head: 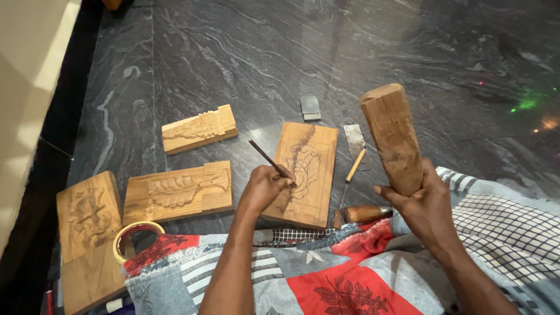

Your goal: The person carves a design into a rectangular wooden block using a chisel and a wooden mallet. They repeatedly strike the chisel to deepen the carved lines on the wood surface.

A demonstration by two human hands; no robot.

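Note:
My left hand (265, 186) grips a thin dark chisel (265, 155), its tip resting on a wooden panel (315, 146) that bears a drawn floral pattern and lies on the dark stone floor. My right hand (423, 204) holds a thick wooden mallet block (392, 137) upright, raised to the right of the panel. Between my hands, beside the panel's right edge, lie a chisel with a yellow handle (352, 172) and a tool with a wooden handle (364, 213).
Three carved wooden blocks lie to the left: one at the back (199, 129), one in the middle (175, 191), one at the far left (87, 216). A roll of tape (125, 233) sits near a patterned cloth (350, 280). A small grey sharpening stone (310, 107) lies behind the panel.

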